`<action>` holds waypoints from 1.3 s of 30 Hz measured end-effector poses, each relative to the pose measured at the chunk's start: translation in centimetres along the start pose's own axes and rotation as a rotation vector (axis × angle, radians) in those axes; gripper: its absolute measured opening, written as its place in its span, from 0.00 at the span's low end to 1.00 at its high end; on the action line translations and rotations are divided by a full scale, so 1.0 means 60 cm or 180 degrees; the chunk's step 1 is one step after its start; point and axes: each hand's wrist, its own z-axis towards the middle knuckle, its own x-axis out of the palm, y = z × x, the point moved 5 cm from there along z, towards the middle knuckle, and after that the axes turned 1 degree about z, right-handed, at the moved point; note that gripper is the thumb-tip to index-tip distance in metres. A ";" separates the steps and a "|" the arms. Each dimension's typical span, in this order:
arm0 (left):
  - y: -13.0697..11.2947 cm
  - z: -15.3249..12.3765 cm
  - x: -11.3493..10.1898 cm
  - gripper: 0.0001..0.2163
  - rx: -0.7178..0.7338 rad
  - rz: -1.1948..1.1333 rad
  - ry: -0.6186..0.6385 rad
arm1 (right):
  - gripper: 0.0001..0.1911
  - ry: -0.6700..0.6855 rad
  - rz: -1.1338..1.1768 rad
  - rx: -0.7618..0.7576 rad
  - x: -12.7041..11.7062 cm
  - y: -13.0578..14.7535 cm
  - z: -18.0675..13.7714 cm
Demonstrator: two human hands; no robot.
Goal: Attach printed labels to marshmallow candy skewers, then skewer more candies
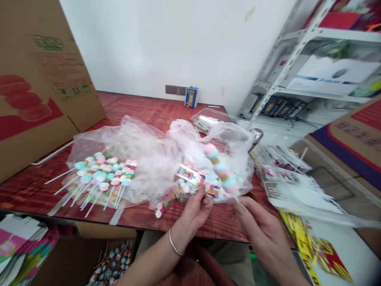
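Note:
My left hand (196,204) is closed in a pinch on a small printed wrapper (187,173), white with coloured pictures. In my right hand (258,224), thumb and fingers grip the lower end of a stick. From it a marshmallow skewer (219,169) rises, with pastel pink, blue and white pieces and gummy rings between them. Behind both hands lies an open clear plastic bag (184,137) with loose marshmallows inside. On the left, several finished marshmallow skewers (102,171) lie on another plastic bag (143,139), their white sticks pointing toward me.
A cardboard box (44,79) stands at the left of the red-brown table (131,218). Behind the bag is a clear plastic tray (208,119). A clear bin (276,182) with white sticks and printed wrappers sits at the right, below metal shelves (291,59). Under the table, an open box holds more skewers (113,262).

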 end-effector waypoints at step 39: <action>-0.001 -0.001 0.036 0.17 0.1057 0.1568 0.0122 | 0.13 -0.0267 -0.1440 -0.0432 -0.098 -0.123 -0.166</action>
